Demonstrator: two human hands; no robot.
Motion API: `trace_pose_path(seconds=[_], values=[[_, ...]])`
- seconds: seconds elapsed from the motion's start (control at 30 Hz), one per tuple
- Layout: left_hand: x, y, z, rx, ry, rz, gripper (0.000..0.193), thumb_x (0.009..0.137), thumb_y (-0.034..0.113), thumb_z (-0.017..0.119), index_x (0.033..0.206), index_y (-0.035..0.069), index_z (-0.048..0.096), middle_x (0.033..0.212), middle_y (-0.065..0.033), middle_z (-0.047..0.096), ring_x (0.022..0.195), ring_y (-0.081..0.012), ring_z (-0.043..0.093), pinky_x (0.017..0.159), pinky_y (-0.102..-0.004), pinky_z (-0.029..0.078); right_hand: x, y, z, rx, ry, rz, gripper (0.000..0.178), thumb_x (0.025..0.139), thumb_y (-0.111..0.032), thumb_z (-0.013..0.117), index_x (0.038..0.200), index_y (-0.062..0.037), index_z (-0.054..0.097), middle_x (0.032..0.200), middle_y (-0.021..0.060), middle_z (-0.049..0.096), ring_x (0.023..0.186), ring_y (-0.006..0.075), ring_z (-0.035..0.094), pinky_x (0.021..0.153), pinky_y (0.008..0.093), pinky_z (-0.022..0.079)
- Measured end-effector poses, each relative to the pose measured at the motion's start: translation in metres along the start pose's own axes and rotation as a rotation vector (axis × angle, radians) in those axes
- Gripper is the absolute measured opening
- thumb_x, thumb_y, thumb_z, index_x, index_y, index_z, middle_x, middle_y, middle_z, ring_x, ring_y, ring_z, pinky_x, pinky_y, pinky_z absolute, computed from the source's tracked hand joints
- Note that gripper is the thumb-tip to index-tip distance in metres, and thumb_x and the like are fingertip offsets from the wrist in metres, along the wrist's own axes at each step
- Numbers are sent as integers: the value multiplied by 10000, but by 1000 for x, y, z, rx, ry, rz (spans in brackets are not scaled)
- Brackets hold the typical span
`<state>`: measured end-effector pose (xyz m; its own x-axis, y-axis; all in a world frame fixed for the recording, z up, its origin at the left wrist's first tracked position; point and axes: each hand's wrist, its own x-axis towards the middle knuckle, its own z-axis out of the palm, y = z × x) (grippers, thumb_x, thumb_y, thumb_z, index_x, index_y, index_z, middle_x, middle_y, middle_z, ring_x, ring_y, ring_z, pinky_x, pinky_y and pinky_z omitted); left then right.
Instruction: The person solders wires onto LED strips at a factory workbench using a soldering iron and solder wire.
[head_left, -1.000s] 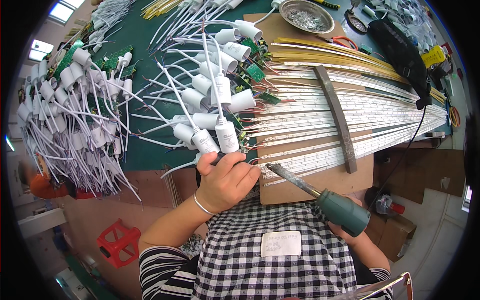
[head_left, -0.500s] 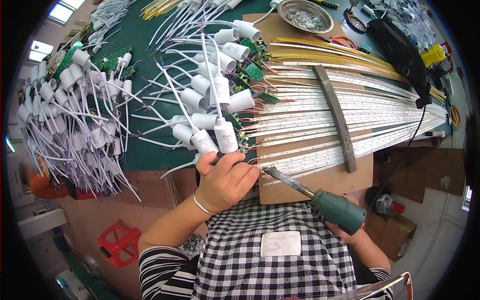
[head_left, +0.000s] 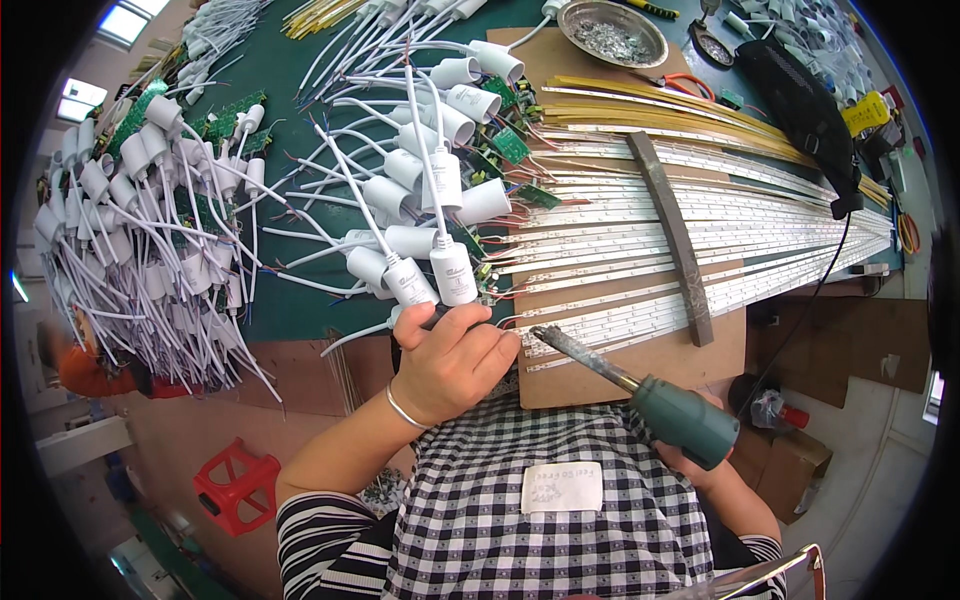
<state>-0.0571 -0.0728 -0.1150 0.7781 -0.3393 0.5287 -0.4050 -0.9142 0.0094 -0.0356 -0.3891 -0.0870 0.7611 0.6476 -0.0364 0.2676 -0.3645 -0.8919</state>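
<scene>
My right hand is wrapped round the green handle of a soldering iron. The iron's dark, crusted tip lies over the near ends of the white LED strips. My left hand is closed, its fingers curled by the strip ends and thin wires there. What it pinches is hidden, though a dark bit shows between its fingers. Just beyond the knuckles lie two white cylindrical lamp caps with white cables running away from me. More caps lie behind them, with small green circuit boards beside the strips.
A dark metal bar lies across the strips on a brown board. At the left is a heap of white caps and cables. A metal bowl with shiny scraps and red-handled pliers lie at the far side.
The soldering iron has shifted slightly to the right, its tip a little farther from my left fingers. My left hand has hardly moved.
</scene>
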Motion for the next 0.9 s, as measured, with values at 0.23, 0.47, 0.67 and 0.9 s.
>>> trace_pose_path(seconds=[0.23,0.47,0.67,0.9], values=[[2,1,-2,-3,-6,-10,79,745,155,622,810,196,640,768,75,571,896,-111,583,917,-426,221,0,10,2,-110,108,-37,245,737,-153,652,951,-32,653,879,103,649,707,269,614,650,344,496],[2,2,-2,-10,-9,-24,78,747,160,621,815,193,641,766,75,573,888,-108,582,917,-421,220,10,2,9,694,312,173,531,885,-330,595,1251,30,460,1126,128,585,712,186,616,636,312,502],[1,0,-1,-3,-14,13,123,699,176,676,822,182,668,764,80,604,880,-124,567,975,-437,193,13,2,11,690,379,142,580,874,-338,583,1268,43,395,1172,159,529,641,181,590,550,295,496],[1,0,-2,2,-26,11,121,700,178,674,820,181,667,774,81,607,874,-117,557,981,-434,186,9,11,12,701,330,132,591,869,-307,596,1308,12,359,1183,169,526,658,199,597,603,327,517]])
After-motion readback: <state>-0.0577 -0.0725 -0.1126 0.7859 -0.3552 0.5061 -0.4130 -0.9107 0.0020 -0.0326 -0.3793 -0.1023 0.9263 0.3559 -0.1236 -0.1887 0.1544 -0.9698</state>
